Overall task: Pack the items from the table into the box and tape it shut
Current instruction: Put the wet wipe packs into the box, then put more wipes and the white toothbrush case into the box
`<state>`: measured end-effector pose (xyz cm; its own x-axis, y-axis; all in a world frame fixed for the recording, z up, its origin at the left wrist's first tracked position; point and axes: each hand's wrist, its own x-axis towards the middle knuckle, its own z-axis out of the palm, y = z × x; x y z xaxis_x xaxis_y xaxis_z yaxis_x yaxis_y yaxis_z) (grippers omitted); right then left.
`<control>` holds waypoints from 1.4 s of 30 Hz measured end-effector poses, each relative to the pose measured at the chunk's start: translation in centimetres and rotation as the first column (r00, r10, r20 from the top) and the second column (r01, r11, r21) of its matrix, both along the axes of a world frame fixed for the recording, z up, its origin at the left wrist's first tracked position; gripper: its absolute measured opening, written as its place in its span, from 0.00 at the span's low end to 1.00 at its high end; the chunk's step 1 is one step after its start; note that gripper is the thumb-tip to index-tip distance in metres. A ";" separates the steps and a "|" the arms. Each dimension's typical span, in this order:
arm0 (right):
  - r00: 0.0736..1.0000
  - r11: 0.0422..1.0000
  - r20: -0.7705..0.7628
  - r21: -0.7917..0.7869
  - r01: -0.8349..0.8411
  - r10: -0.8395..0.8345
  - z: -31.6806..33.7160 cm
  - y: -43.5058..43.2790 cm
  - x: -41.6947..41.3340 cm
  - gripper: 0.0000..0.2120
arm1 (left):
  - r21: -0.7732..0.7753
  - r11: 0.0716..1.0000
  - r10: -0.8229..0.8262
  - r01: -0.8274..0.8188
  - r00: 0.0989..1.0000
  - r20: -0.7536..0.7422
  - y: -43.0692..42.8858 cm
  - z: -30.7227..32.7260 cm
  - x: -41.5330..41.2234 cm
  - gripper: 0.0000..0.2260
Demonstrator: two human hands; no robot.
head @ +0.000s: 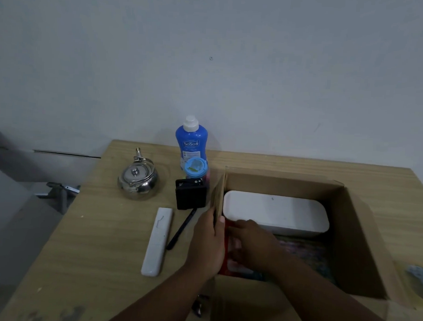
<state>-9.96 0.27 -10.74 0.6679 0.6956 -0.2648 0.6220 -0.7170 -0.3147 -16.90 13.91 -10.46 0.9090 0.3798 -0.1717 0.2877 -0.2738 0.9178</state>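
An open cardboard box stands on the right of the wooden table. Inside it lies a white oblong container at the far side, with patterned stuff beside it. My left hand grips the box's left wall from outside. My right hand is down inside the box, closed on a red and white packet against that wall. Left of the box stand a steel kettle, a blue SoSoft bottle, a blue-lidded jar, a black device, a black pen and a white remote.
A tape roll lies at the right edge of the table, partly cut off by the frame. A small dark object sits by the box's near-left corner. A plain wall rises behind the table. Grey furniture stands to the left.
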 end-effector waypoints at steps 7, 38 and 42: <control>0.999 0.997 0.032 -0.059 0.042 -0.040 -0.1 -0.3 -0.1 0.35 | 0.001 1.000 0.011 -0.011 1.000 0.000 0.2 -0.4 0.1 0.14; 0.886 0.962 0.384 -0.019 -0.273 0.259 3.0 4.0 -6.7 0.16 | 0.527 0.839 -0.041 0.134 0.982 -0.184 5.2 -7.7 -12.1 0.19; 0.871 0.950 0.380 -0.158 -0.270 0.311 4.1 4.7 -7.6 0.12 | 0.625 0.696 -0.263 0.353 0.936 -0.236 6.4 -9.1 -12.9 0.15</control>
